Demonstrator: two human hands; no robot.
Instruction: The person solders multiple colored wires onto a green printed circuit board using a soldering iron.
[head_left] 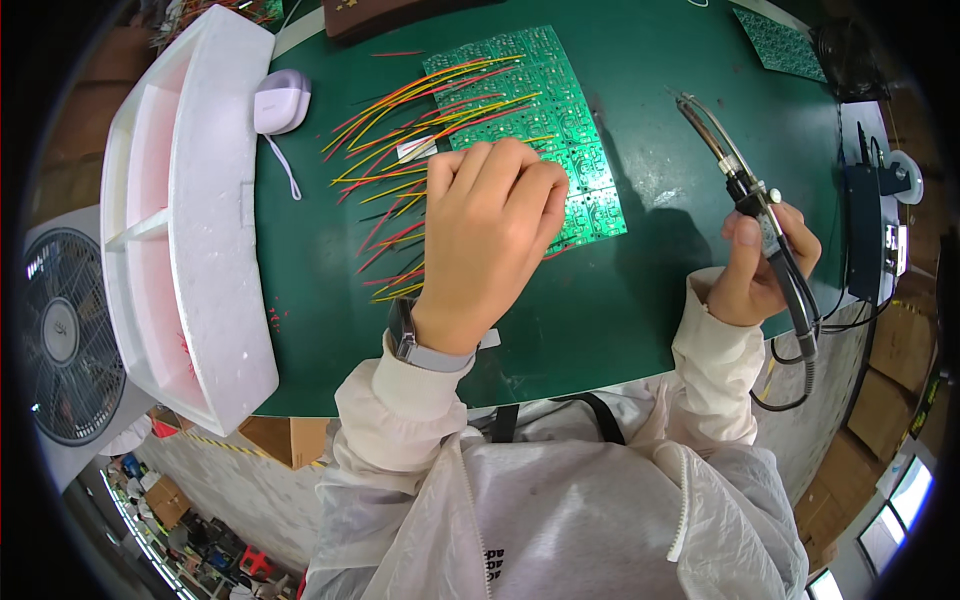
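Observation:
A green circuit board panel lies on the work mat, with many red, yellow and black wires fanning out from it toward the left. Over the panel's lower left part, my left hand is closed with its fingers bent down. Its fingertips are hidden beneath the knuckles, so what they pinch, if anything, does not show. My right hand, off to the right of the panel, grips a soldering iron with a wire-feed tube along it. The iron's tip points up and left, apart from the board.
At left stands a white foam box with compartments, a lilac earbud case beside it. A fan is beyond. Another green board lies far right, near a dark solder-feed unit with a white reel. A cable hangs below the iron.

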